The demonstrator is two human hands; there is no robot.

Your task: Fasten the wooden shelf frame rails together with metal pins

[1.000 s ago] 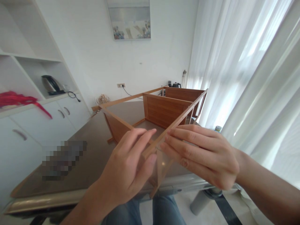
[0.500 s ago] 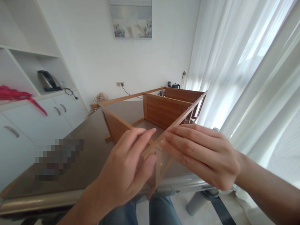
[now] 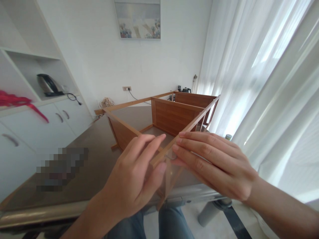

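A wooden shelf unit (image 3: 175,114) lies on its side on the table, its near corner toward me. My left hand (image 3: 139,169) is around the near end of its upper rail, thumb on the near side and fingers over the far side. My right hand (image 3: 211,161) is closed at the outer side of the same rail, fingers together and pointing left. A thin bent metal piece, which looks like a hex key (image 3: 170,158), runs from a fastener in the rail to the right fingertips. The fingers hide most of it.
The dark table top (image 3: 97,142) has a metal front edge (image 3: 59,212) just above my knees. A blurred-out item (image 3: 62,169) lies at the left. White cabinets with a kettle (image 3: 47,85) stand at the left, and white curtains (image 3: 239,66) hang at the right.
My right hand has turned slightly at the rail, its wrist shifting a little right, and more of the bent metal piece shows. The left hand keeps its place.
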